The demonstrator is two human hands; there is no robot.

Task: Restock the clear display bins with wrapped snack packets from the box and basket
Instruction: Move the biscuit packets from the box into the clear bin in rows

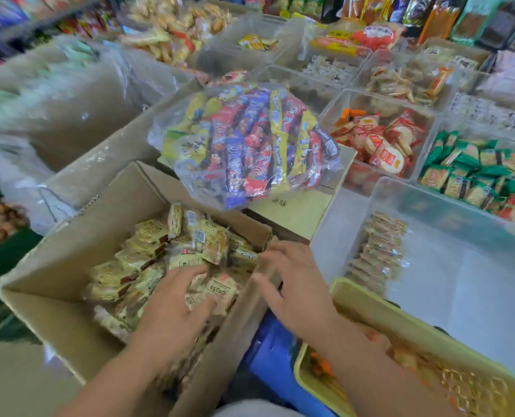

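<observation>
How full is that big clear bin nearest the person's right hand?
Mostly empty. The clear bin holds just one row of wrapped packets along its left wall; the rest of its floor is bare.

We log: packets [148, 260] in cardboard box [64, 266] left; basket [385, 317] right, clear bin [475, 281] behind it; snack-bar bag [250, 142] behind box.

Just below the right hand [295, 287] shows a blue plastic object [269, 350]. Ahead of that hand lies a clear plastic bag of red, blue and yellow wrapped bars [244, 142].
</observation>
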